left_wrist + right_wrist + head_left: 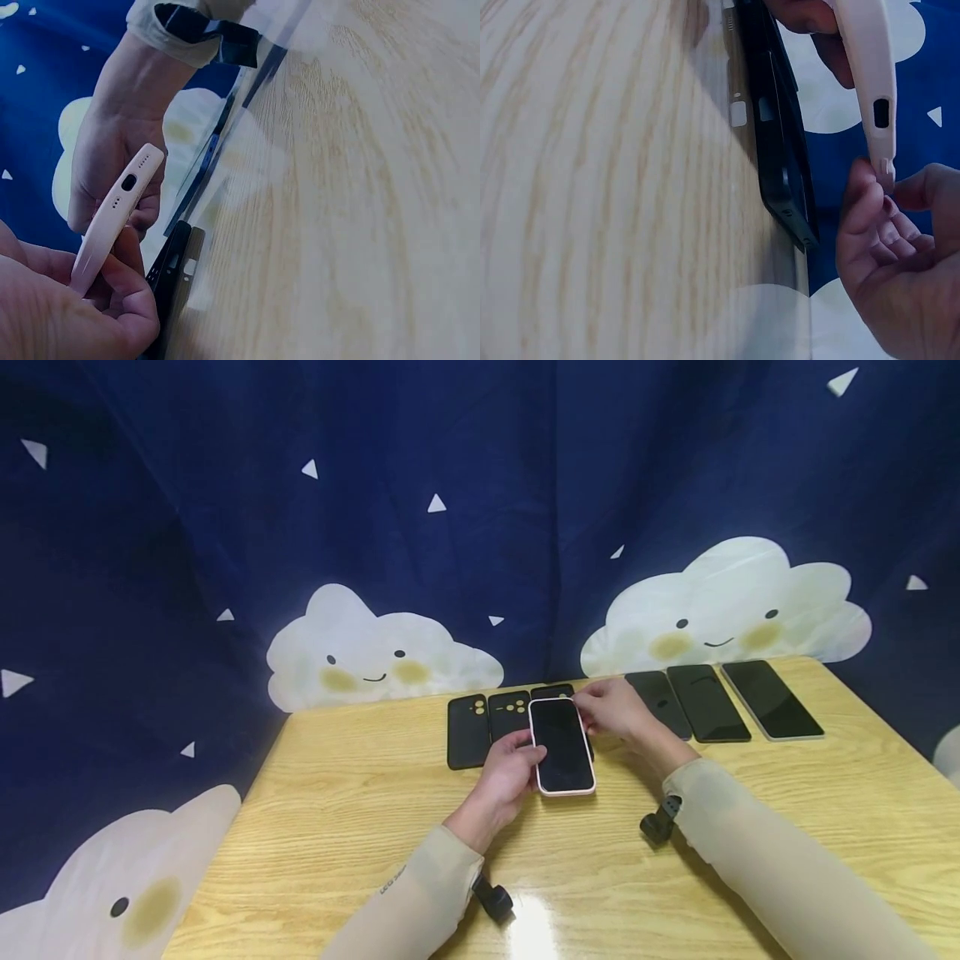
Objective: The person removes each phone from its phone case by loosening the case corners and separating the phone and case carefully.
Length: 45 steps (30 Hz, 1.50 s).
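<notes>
A phone [562, 743] with a dark screen sits in a pale pink phone case [107, 217], raised above the table and tilted with its screen up. My left hand [510, 772] grips its left side, thumb over the front edge and fingers underneath. At the upper right corner, my right hand [618, 712] pinches the case between thumb and finger; the right wrist view shows the fingertips [862, 187] at that corner, below a side cutout. Behind the phone lies a black phone case [552, 692], partly hidden. Two more black cases [468, 735] lie to its left.
Three dark phones [708, 703] lie in a row on the right of the wooden table [352, 810]. A dark blue curtain [420, 435] with cloud prints hangs along the table's back edge. A small wrist camera [495, 902] is strapped on each sleeve.
</notes>
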Motion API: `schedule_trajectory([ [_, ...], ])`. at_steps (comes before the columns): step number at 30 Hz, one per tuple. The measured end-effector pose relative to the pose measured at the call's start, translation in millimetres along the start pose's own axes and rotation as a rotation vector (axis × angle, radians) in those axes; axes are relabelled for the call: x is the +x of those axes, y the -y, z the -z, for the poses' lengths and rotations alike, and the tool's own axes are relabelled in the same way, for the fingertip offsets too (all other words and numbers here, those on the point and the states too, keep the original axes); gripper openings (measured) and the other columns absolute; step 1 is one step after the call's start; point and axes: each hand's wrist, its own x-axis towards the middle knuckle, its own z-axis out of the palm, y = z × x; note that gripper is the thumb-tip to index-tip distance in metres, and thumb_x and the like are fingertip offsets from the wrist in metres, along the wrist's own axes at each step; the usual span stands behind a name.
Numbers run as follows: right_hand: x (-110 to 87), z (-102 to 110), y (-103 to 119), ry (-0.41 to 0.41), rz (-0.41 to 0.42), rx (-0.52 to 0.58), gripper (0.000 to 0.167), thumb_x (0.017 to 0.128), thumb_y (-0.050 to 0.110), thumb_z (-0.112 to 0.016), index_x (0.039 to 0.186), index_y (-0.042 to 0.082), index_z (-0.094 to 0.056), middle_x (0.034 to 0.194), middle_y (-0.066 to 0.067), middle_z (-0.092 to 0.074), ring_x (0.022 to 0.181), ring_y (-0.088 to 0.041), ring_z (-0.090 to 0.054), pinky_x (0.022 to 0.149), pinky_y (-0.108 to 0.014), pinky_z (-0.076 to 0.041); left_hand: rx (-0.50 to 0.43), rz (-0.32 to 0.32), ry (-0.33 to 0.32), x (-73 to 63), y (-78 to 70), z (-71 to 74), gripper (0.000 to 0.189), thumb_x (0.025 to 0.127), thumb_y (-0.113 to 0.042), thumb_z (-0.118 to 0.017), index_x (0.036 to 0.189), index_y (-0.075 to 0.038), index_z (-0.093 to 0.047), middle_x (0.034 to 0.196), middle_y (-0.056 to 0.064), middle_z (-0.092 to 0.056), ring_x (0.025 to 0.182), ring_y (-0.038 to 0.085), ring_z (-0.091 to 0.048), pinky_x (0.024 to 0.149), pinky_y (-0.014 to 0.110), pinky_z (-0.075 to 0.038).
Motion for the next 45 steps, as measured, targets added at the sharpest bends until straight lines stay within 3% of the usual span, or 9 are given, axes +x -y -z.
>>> schedule_trajectory([
  [7, -0.4, -2.1, 1.5, -0.03, 0.028, 0.023, 0.023, 0.096, 0.01, -0.058, 0.097, -0.009, -0.071, 0.062, 0.001, -0.059, 0.053, -0.01, -0.057, 0.051, -0.023, -0.051, -0.008, 0.002, -0.016, -1.2, 1.0, -1.9, 0.037, 0.102, 0.001, -0.054, 0.138, 0.008, -0.051, 0.116, 0.02, -0.072, 0.092, 0.02, -0.074, 0.073, 0.03, -0.061],
  [17, 3.5, -2.4, -0.6, -0.003, -0.055, 0.202, 0.024, 0.098, 0.011, -0.057, 0.101, -0.01, -0.068, 0.067, 0.001, -0.065, 0.058, -0.008, -0.06, 0.057, -0.026, -0.056, -0.014, -0.007, -0.033, -1.3, 0.6, -2.7, 0.038, 0.101, 0.0, -0.055, 0.139, 0.006, -0.051, 0.113, 0.017, -0.074, 0.086, 0.015, -0.073, 0.066, 0.025, -0.057],
  [25, 4.3, -2.0, 0.7, 0.032, -0.142, 0.311, 0.018, 0.1, 0.013, -0.056, 0.098, -0.003, -0.064, 0.069, 0.002, -0.065, 0.059, -0.006, -0.06, 0.055, -0.022, -0.056, -0.021, -0.013, -0.028, -1.7, 0.3, -3.4, 0.038, 0.101, 0.001, -0.055, 0.139, 0.006, -0.05, 0.11, 0.016, -0.075, 0.078, 0.011, -0.071, 0.062, 0.023, -0.056],
  [45, 4.9, 3.7, 0.5, 0.1, -0.21, 0.372, 0.024, 0.104, 0.016, -0.053, 0.111, -0.005, -0.06, 0.07, 0.002, -0.066, 0.059, -0.006, -0.06, 0.054, -0.021, -0.054, -0.04, -0.024, -0.04, -4.2, -1.6, -4.8, 0.036, 0.1, 0.001, -0.057, 0.136, 0.002, -0.054, 0.108, 0.015, -0.074, 0.078, 0.013, -0.07, 0.064, 0.026, -0.056],
])
